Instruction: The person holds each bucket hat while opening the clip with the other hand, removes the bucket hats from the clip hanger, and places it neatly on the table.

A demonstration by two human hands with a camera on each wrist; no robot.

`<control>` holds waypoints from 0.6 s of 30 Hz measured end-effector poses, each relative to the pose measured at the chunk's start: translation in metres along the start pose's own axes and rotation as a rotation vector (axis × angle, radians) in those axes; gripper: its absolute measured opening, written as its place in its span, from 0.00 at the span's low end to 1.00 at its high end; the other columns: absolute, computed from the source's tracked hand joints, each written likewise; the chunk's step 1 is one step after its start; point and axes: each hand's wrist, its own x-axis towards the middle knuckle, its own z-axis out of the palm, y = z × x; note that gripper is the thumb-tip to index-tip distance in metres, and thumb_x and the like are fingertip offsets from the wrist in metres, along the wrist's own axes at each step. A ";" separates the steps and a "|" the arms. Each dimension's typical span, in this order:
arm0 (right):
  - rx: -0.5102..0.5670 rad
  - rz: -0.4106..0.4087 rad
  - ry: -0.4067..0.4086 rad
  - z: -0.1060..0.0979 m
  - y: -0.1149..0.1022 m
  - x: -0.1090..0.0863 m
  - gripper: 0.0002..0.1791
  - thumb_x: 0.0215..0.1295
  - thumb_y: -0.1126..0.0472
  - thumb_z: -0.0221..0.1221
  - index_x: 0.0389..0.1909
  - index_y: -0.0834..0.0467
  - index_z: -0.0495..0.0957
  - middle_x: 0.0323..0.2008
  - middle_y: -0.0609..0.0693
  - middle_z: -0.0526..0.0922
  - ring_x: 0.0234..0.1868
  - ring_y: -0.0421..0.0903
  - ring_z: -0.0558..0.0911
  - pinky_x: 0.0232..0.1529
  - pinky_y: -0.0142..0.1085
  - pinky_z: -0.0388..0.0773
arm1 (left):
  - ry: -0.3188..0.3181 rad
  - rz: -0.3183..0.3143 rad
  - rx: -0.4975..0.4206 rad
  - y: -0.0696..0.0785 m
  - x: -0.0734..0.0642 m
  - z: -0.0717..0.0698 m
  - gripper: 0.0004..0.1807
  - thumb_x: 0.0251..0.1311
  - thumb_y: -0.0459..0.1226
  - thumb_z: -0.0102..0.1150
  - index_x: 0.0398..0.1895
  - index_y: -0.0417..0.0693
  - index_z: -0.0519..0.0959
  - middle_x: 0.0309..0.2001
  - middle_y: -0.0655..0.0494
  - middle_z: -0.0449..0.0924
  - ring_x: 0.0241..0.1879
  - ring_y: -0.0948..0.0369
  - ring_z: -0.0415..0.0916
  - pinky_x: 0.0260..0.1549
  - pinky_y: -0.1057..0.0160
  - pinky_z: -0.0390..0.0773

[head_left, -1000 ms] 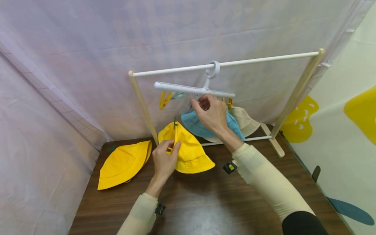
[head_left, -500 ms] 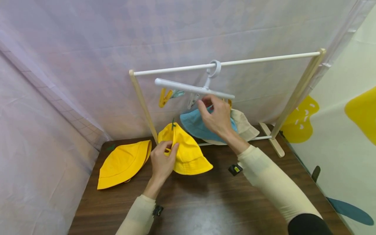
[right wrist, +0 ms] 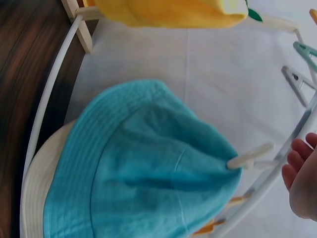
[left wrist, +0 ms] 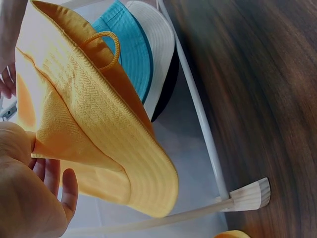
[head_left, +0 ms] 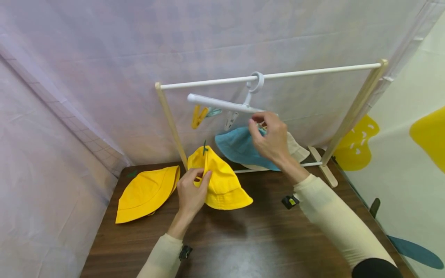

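Note:
My left hand [head_left: 192, 192] pinches a yellow bucket hat [head_left: 224, 185] by its side, holding it over the table with its green stem tip upward. The right hand [head_left: 271, 135] is raised at the right part of a white clip hanger [head_left: 222, 103], fingers loosely bent and nothing seen between them. Close by, a blue bucket hat [right wrist: 143, 163] hangs from a cream clothespin [right wrist: 250, 156]. Behind it hangs a cream bucket hat [head_left: 295, 148], by orange clips [right wrist: 210, 227]. A yellow clip [head_left: 199, 117], a teal clip [head_left: 213, 112] and a white clip [head_left: 231, 120] hang with nothing in them.
A white-railed rack with wooden posts [head_left: 354, 112] carries the hanger on its top rail [head_left: 313, 72]. Another yellow bucket hat [head_left: 147, 195] lies on the dark wooden table [head_left: 229, 247] at left. Pale curtain [head_left: 104, 58] stands behind the rack.
My right hand has moved right along the hanger, from near the white clip to the blue hat's clip. The yellow hat in my left hand has dipped slightly.

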 end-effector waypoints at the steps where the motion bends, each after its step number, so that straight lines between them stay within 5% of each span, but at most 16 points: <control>1: 0.000 -0.009 0.003 -0.002 0.002 0.000 0.12 0.75 0.62 0.66 0.46 0.69 0.89 0.43 0.66 0.91 0.43 0.64 0.87 0.46 0.56 0.84 | 0.002 0.005 -0.002 0.001 0.000 -0.001 0.08 0.69 0.34 0.79 0.41 0.36 0.92 0.36 0.42 0.93 0.33 0.48 0.89 0.35 0.45 0.91; 11: -0.016 -0.037 -0.013 -0.019 0.024 0.002 0.13 0.74 0.63 0.65 0.48 0.72 0.86 0.46 0.69 0.88 0.45 0.69 0.83 0.49 0.43 0.75 | 0.015 0.047 -0.015 0.004 -0.002 -0.007 0.06 0.67 0.32 0.79 0.40 0.37 0.92 0.36 0.42 0.93 0.32 0.49 0.89 0.33 0.46 0.91; 18: -0.032 0.004 -0.058 -0.027 0.039 0.007 0.13 0.75 0.66 0.64 0.52 0.72 0.85 0.49 0.71 0.88 0.50 0.73 0.83 0.54 0.57 0.79 | 0.022 0.054 -0.006 0.008 -0.005 -0.011 0.06 0.66 0.32 0.80 0.41 0.38 0.92 0.36 0.43 0.94 0.32 0.50 0.89 0.32 0.48 0.90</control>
